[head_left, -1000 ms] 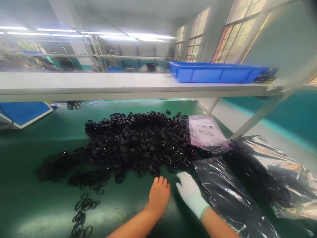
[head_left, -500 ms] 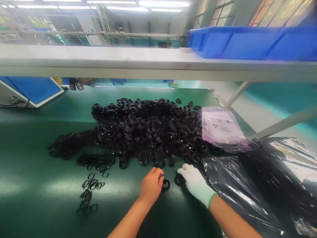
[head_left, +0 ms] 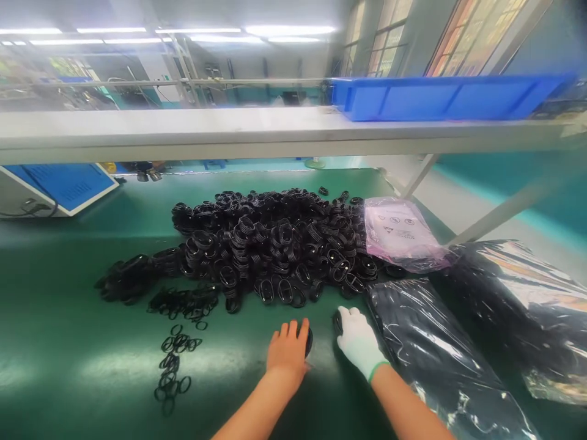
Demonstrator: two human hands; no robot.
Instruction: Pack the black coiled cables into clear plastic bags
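My bare left hand (head_left: 288,351) is low over the green table, back up, its outer fingers stretched forward. Between its index finger and thumb sits a black oval ring (head_left: 309,342), tilted on edge and partly covered by the hand. To the right, my right hand (head_left: 360,341), in a white glove with a green cuff edge, has its fingers curled around another black oval ring (head_left: 339,322), mostly hidden. Beyond both hands spreads a large heap of similar black rings (head_left: 275,244), some stacked together.
Thin black bands (head_left: 174,360) lie scattered at left. Plastic-wrapped black packs (head_left: 431,330) and a pinkish printed bag (head_left: 397,229) are at right. A white shelf (head_left: 206,125) crosses above the table, carrying a blue bin (head_left: 440,98). A blue-and-grey box (head_left: 68,186) stands back left.
The view has tilted up slightly and shifted right. My left fingers have stretched out, and its ring has turned from lying face up to on edge. My right hand has closed around its ring.
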